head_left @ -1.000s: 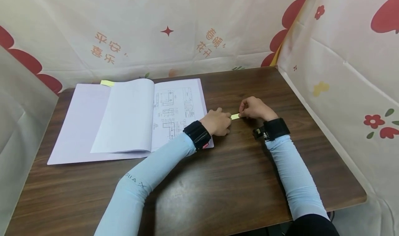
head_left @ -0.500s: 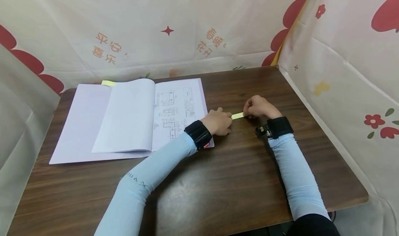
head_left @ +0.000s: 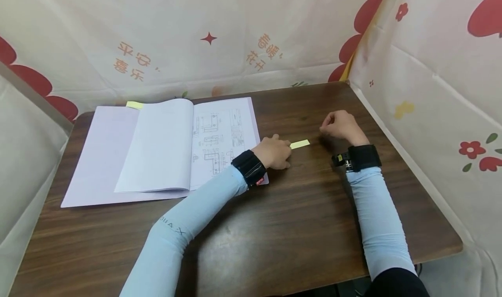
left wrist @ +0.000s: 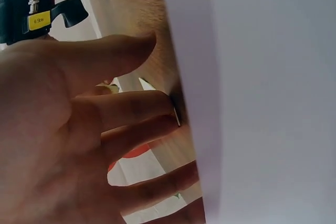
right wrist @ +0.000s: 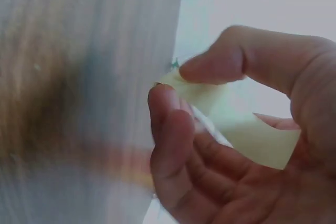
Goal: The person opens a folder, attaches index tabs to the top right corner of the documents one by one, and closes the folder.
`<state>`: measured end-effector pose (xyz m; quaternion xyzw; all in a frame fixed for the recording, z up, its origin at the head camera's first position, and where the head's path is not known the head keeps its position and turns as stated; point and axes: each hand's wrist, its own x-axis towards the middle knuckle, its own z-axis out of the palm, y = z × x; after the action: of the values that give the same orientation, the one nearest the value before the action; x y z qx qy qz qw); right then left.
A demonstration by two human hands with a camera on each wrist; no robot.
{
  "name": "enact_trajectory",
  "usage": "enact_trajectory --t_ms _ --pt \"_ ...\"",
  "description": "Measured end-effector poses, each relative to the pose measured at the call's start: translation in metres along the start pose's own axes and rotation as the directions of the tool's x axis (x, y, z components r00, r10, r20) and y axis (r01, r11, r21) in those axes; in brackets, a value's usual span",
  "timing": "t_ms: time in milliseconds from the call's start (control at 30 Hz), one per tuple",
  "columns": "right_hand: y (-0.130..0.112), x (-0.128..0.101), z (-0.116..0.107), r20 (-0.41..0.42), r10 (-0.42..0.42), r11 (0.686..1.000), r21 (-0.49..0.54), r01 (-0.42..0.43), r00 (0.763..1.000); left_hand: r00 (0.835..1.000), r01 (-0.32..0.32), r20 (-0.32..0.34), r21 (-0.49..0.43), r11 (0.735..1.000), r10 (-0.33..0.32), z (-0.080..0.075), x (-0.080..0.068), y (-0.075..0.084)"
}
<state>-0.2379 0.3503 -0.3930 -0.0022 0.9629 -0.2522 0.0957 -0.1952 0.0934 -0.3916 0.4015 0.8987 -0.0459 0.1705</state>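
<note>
**Sticky strip peeled free, pad pinned by the folder**

I saw the left hand resting on the tabletop at the right edge of the open folder, its fingers curled down on the near end of the yellow sticky-note pad, whose free end poked out toward the right. The right hand hung just above the tabletop, a little apart from the pad, thumb and forefinger closed in a pinch on a single yellow strip.

I judged the strip nearly weightless and limp; in the right wrist view it already bowed across the palm. It would crease or cling to skin easily, so I would keep hold of it at one end, by the tips only, clear of whichever end carries the adhesive; I could not tell which that was. The pad looked light enough to slide unless pinned.

Bare tabletop lay in front of both hands and toward the near edge. The cloth wall stood close on the right, the folder on the left.
</note>
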Motion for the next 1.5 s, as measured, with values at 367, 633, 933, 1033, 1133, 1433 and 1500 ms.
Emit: enact_trajectory --t_ms 367,633,933,1033,1133,1433,1500 --pt "-0.014 0.0 0.004 -0.177 -0.051 0.994 0.083 0.067 0.983 1.0 -0.023 0.009 -0.076 0.997 0.024 -0.001 -0.005 -0.012" --pt "-0.015 0.0 0.013 -0.125 -0.096 0.994 0.031 0.101 0.987 0.995 -0.078 -0.075 -0.089 0.993 0.072 0.002 -0.022 -0.004" --pt "-0.022 0.005 0.024 -0.137 -0.149 0.988 0.012 0.152 0.979 0.894 -0.036 -0.447 -0.06 0.998 0.005 0.02 -0.069 -0.031" --pt "-0.028 0.006 0.028 -0.13 -0.153 0.987 0.033 0.158 0.98 0.892 0.022 -0.447 -0.115 0.993 -0.071 0.028 -0.084 -0.048" --pt "-0.036 0.008 0.034 -0.124 -0.18 0.981 0.056 0.188 0.976 0.901 0.076 -0.414 -0.147 0.986 -0.131 0.035 -0.095 -0.062" --pt "-0.072 0.022 0.064 -0.126 -0.31 0.93 0.164 0.328 0.942 0.94 0.144 -0.285 -0.16 0.977 -0.185 0.053 -0.1 -0.077" --pt "-0.086 0.033 0.069 -0.122 -0.317 0.923 0.189 0.336 0.941 0.942 0.145 -0.279 -0.162 0.976 -0.186 0.056 -0.099 -0.078"
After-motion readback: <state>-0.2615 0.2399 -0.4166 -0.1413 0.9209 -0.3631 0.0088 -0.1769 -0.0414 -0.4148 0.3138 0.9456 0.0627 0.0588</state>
